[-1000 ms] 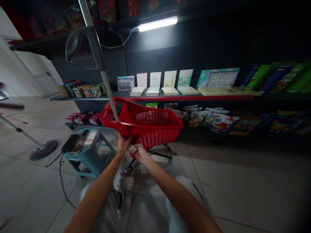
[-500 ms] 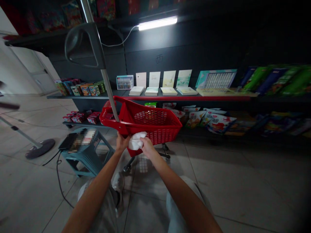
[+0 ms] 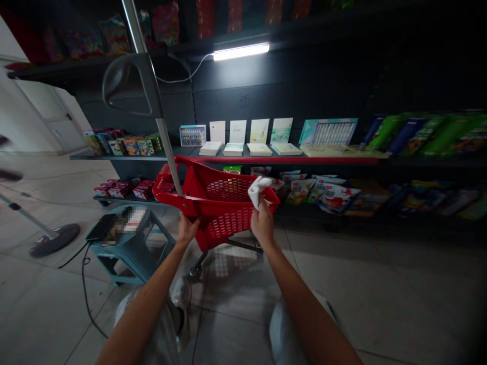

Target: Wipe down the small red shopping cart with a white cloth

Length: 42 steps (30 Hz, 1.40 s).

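Note:
A small red shopping cart (image 3: 232, 208) with perforated basket sides stands before me. At its rear left corner, my left hand (image 3: 187, 227) grips the underside of the basket, with some fingers hidden behind the plastic. In my right hand (image 3: 262, 223) is a crumpled white cloth (image 3: 257, 191), pinched at the near front corner of the basket. Part of the cloth sticks up above the rim. A silver pole (image 3: 164, 137) with a grey loop handle (image 3: 150, 86) rises at the cart's rear.
A blue-grey plastic stool (image 3: 131, 253) with blurred-out items on top stands left of the cart, and a cable (image 3: 85, 289) trails to the floor. Behind the cart, a dark shelf (image 3: 171, 151) bears books, boxes and snack bags. A round stand base (image 3: 55, 240) is at far left.
My right hand has carried the white cloth right and upward along the basket to its front end. My left hand still holds the rear corner. The view has tilted slightly.

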### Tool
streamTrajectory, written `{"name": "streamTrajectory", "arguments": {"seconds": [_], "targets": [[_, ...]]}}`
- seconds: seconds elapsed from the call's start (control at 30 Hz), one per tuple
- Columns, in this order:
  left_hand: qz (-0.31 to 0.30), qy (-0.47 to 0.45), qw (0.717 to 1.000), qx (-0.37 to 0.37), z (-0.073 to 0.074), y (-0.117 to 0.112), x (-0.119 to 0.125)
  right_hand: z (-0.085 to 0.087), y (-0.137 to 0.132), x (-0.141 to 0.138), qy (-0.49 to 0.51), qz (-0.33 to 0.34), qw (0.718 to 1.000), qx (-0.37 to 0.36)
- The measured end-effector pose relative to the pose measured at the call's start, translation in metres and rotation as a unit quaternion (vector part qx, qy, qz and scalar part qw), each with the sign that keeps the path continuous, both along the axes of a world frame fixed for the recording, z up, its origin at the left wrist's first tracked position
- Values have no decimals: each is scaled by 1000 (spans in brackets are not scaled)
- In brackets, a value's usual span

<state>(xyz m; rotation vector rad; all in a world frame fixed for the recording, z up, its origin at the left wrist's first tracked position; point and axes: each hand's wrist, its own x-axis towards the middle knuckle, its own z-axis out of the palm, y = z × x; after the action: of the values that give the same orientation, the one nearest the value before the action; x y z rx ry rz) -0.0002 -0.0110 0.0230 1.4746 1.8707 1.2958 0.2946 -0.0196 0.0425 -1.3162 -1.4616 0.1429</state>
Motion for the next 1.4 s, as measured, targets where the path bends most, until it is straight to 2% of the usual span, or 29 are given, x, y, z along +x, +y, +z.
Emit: {"name": "streamTrajectory", "arguments": {"seconds": [0.1,0.23,0.4,0.57,0.63,0.77,0.83,0.97,1.2,1.4], "targets": [[-11,-2,1000,18,-3,2,-1,-9,4,12,-151,70,985,-34],[-24,-7,999,33,-11,7,-4,-22,11,20,-209,94,971,-67],[-23,8,999,32,-13,10,-6,-23,23,41,-201,53,976,-65],[-4,46,999,8,-5,6,-4,-28,34,59,-189,17,979,-73],[22,60,998,3,-1,2,-1,-30,36,61,-188,15,980,-68],[109,105,984,90,2,-6,13,-31,35,57,-194,23,979,-62],[133,141,972,136,1,-10,20,-32,33,53,-193,22,979,-62],[136,188,960,156,3,-14,34,-34,28,42,-183,16,980,-76],[129,168,971,114,12,-22,54,-35,24,37,-165,3,982,-93],[101,166,975,109,15,-14,40,-34,23,34,-156,10,982,-105]]}}
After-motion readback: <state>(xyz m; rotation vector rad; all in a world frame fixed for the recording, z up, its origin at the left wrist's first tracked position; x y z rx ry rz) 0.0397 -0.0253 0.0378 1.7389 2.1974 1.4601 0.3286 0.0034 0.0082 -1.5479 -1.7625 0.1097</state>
